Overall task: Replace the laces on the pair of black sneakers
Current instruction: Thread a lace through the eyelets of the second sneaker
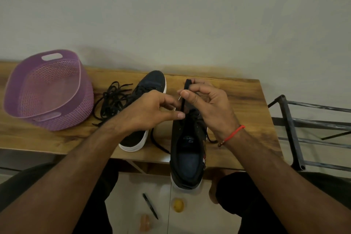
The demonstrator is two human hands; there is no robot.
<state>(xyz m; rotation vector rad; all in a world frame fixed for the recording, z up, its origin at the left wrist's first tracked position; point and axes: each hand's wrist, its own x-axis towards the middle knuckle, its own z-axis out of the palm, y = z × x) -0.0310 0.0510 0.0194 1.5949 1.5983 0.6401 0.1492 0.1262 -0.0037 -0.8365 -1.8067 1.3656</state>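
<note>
The near sneaker (187,150) lies on the table (237,100), heel overhanging its front edge. Right hand (210,104) fingers pinch the raised lace (187,89); left hand (150,110) fingers are curled beside it, contact unclear. Risk: a hard pull could tip the sneaker off.
</note>
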